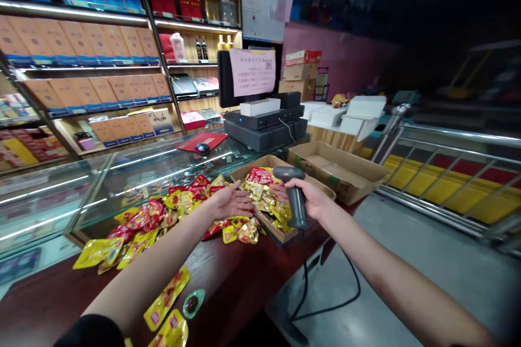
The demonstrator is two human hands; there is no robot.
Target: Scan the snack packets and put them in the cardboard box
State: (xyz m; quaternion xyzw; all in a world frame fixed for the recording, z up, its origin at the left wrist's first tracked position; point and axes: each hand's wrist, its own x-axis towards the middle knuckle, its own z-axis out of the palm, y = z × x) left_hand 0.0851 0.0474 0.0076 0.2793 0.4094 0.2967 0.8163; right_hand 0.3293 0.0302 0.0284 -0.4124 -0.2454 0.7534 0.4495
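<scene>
My right hand (310, 199) is shut around the grip of a dark grey corded handheld barcode scanner (296, 199), whose head points left over a shallow cardboard box (280, 233). That box holds many yellow and red snack packets (262, 198). My left hand (231, 200) is open and palm down, just left of the box, at the edge of a larger spill of the same packets (163, 217). A few loose yellow packets (166, 298) lie near the counter's front, beside a small green oval item (194, 303).
The packets lie on a dark wooden counter (228, 276) beside a lit glass display case (134, 190). An open cardboard box (337, 171) sits to the right. Behind stand a checkout terminal (264, 124) and shelves of boxed goods (85, 87). A metal railing (448, 184) runs along the right.
</scene>
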